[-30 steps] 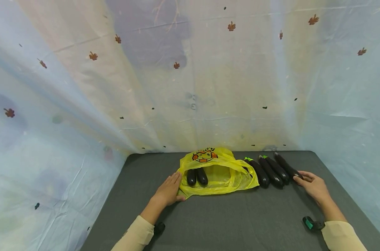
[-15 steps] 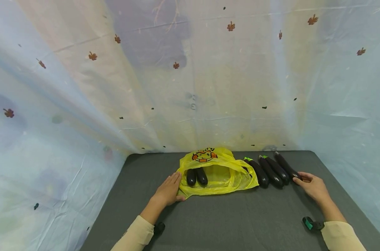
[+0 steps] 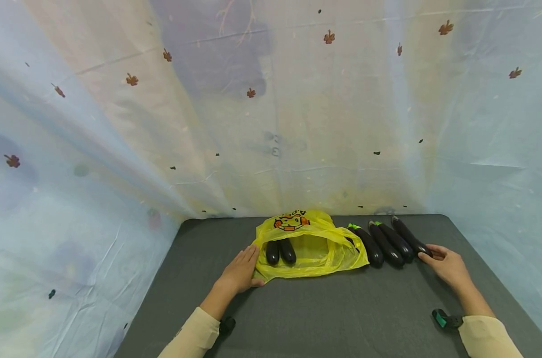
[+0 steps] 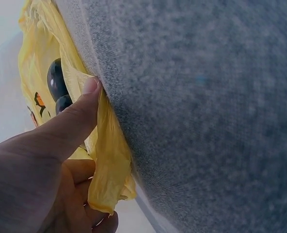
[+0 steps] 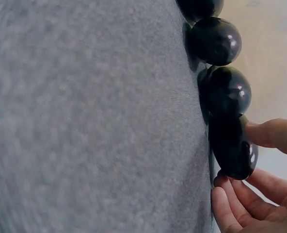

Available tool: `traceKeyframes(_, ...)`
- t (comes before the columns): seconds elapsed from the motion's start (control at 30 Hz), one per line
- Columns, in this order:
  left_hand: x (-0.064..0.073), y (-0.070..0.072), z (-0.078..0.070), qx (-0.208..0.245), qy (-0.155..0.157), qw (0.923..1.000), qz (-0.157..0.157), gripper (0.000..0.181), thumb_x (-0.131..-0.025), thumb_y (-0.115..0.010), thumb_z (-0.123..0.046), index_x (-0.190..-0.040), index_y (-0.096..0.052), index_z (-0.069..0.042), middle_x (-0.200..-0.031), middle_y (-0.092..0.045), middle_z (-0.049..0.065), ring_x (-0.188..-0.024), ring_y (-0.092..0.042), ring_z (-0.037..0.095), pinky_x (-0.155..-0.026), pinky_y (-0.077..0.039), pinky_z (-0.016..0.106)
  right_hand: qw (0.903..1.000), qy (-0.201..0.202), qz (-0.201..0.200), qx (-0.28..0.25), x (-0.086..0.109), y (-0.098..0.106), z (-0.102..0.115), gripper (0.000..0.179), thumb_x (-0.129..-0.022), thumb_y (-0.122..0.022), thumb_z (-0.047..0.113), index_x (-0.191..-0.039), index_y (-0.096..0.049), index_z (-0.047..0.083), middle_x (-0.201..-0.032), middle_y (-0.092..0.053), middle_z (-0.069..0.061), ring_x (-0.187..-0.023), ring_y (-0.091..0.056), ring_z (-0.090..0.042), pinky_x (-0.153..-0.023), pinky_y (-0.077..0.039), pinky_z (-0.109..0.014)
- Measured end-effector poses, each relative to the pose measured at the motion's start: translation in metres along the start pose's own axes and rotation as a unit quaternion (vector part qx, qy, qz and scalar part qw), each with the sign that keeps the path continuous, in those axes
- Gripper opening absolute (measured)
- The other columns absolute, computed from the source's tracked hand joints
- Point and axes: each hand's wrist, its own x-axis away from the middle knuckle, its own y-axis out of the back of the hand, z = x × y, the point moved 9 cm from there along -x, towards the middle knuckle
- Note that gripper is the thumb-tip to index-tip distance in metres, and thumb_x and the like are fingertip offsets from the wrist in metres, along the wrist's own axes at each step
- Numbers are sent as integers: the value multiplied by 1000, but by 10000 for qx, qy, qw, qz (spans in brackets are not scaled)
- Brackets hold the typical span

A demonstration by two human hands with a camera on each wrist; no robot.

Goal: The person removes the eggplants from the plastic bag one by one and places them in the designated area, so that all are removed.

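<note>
A yellow plastic bag lies with its mouth open toward me, two dark eggplants showing inside. My left hand rests on the bag's left edge, its fingers straight. In the left wrist view, the thumb presses the rim and a fold of bag passes under the hand. At the right end of a row of eggplants, my right hand pinches the rounded near end of the outermost eggplant between thumb and fingers. That eggplant still lies on the table, against its neighbour.
The row's leftmost eggplants sit close to the bag's right side, partly behind its handle. Dark grey cloth covers the table. A printed plastic sheet hangs behind and at both sides of the table.
Almost nothing moves. Both hands keep their places, the left on the bag and the right at the outermost eggplant.
</note>
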Motion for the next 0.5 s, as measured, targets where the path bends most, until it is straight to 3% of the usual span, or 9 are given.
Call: traceKeyframes(0.5,1,1,-1,10,9,10000,-4,101,-96,-79,-49,-168,-28,2,-176,-25,19,-163,-24,35,-134,-23,48,9999,-93,-96,2,7,6,-1,71,-111,-59,41,-148,-47,-18,-143,-52,-45,-125,-56,-62,-92,-54,-70)
